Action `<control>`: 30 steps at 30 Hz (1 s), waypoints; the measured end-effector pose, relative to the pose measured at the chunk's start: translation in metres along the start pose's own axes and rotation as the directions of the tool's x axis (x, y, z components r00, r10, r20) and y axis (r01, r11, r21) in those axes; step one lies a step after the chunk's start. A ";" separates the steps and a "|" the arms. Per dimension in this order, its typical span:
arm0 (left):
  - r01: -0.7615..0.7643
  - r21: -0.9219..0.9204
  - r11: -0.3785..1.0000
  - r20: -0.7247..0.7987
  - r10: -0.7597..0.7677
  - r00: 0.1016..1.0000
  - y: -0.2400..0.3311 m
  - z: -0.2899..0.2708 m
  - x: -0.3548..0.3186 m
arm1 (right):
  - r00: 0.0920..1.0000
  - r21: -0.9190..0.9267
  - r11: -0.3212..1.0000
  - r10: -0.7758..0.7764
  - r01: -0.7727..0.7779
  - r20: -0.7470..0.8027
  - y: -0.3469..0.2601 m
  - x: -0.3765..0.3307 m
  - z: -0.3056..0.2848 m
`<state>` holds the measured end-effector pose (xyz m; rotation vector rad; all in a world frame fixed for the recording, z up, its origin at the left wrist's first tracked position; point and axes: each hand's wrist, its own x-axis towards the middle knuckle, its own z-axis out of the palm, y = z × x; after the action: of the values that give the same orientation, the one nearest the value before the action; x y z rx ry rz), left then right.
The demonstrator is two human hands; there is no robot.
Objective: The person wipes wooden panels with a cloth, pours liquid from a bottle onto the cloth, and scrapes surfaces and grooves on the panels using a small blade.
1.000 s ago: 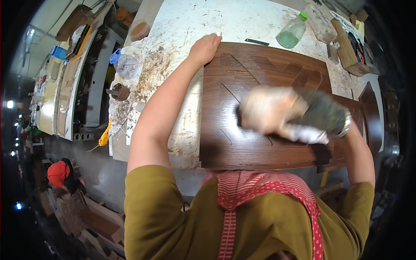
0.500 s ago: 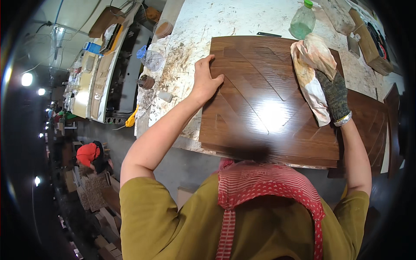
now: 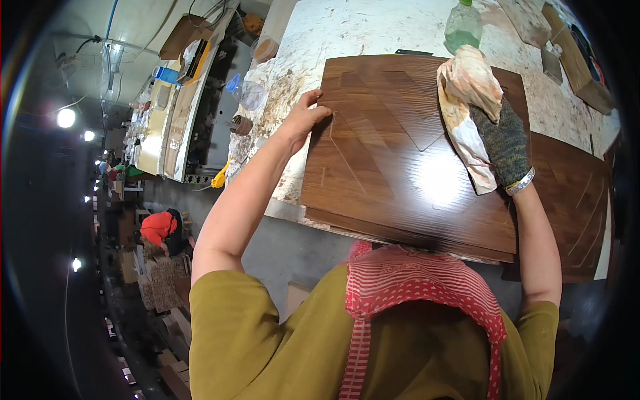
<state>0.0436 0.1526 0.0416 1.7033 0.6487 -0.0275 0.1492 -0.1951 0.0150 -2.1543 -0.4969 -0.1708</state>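
A dark brown wooden panel (image 3: pixel 393 153) with grooved diagonal lines and a glossy sheen lies on top of other panels at the table's front edge. My bare left hand (image 3: pixel 304 122) is at the panel's left edge, thumb at the rim and fingers curled along its side. On the panel's right part, my right hand (image 3: pixel 503 143), in a dark knitted glove, is closed on a stained whitish rag (image 3: pixel 465 113) pressed against the surface. The rag hides part of the glove's fingers.
A whitish, paint-stained table (image 3: pixel 373 27) bears a greenish bottle (image 3: pixel 463 30) and a cardboard box (image 3: pixel 579 63). More brown panels (image 3: pixel 570 200) lie at the right. Left stand a clear container (image 3: pixel 250 95) and a brown-stained jar (image 3: pixel 241 125). Far left, a person in red (image 3: pixel 160 228) bends over.
The rag and my right hand have slid a little left across the panel. My left hand has shifted slightly outward at the left edge. A dark blur near the front edge is gone.
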 end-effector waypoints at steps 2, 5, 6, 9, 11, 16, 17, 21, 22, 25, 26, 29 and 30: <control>-0.036 0.213 0.977 -0.003 0.037 0.999 -0.002 -0.012 0.004 | 0.999 -0.004 1.000 -0.029 0.029 -0.015 0.000 0.001 0.002; -0.151 0.579 0.801 0.040 0.158 0.987 -0.018 -0.018 0.017 | 0.999 0.053 0.998 -0.023 0.025 -0.027 0.001 0.001 0.002; -0.146 0.580 0.802 0.037 0.153 0.987 -0.017 -0.013 0.016 | 0.999 0.055 0.998 -0.022 0.023 -0.023 0.001 0.001 0.002; -0.268 0.793 0.547 0.122 0.288 0.950 -0.009 -0.008 0.015 | 0.998 0.013 0.998 0.057 -0.058 0.030 -0.002 0.001 0.001; -0.231 0.830 0.508 0.123 0.237 0.964 -0.003 -0.010 0.021 | 1.000 0.026 1.000 -0.003 0.002 0.011 -0.005 0.000 0.002; -0.062 0.973 0.221 0.016 0.205 0.979 0.014 0.025 0.021 | 0.999 -0.018 0.999 -0.048 0.048 0.010 0.004 -0.001 0.004; -0.044 0.861 0.506 0.006 0.077 0.997 0.020 0.014 0.024 | 0.999 -0.053 0.998 -0.041 0.041 0.004 0.004 -0.002 0.003; 0.121 0.283 0.951 -0.215 -0.060 0.975 0.034 -0.064 0.017 | 1.000 -0.006 1.000 -0.021 0.021 0.010 0.001 -0.004 0.004; 0.139 0.364 0.921 -0.236 -0.053 0.970 0.032 -0.082 0.013 | 1.000 -0.005 1.000 -0.020 0.020 0.007 0.000 -0.004 0.003; 0.136 0.749 0.649 -0.232 0.065 0.971 0.016 -0.082 0.008 | 1.000 0.029 0.999 -0.027 0.026 0.012 0.002 -0.005 0.003; 0.044 0.848 0.528 -0.143 0.149 0.978 0.008 -0.072 0.008 | 0.999 0.027 0.999 -0.039 0.039 0.004 0.002 -0.004 0.003; -0.190 0.633 0.750 0.006 0.241 0.971 -0.003 -0.021 0.007 | 0.999 0.040 0.999 -0.030 0.030 0.016 0.000 -0.004 0.002; -0.145 0.490 0.859 -0.002 0.168 0.986 -0.003 -0.006 0.005 | 1.000 0.058 0.998 -0.006 0.004 0.031 0.001 -0.004 0.002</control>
<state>0.0445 0.1600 0.0386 2.2516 0.5610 -0.0415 0.1455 -0.1956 0.0121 -2.1017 -0.5190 -0.1243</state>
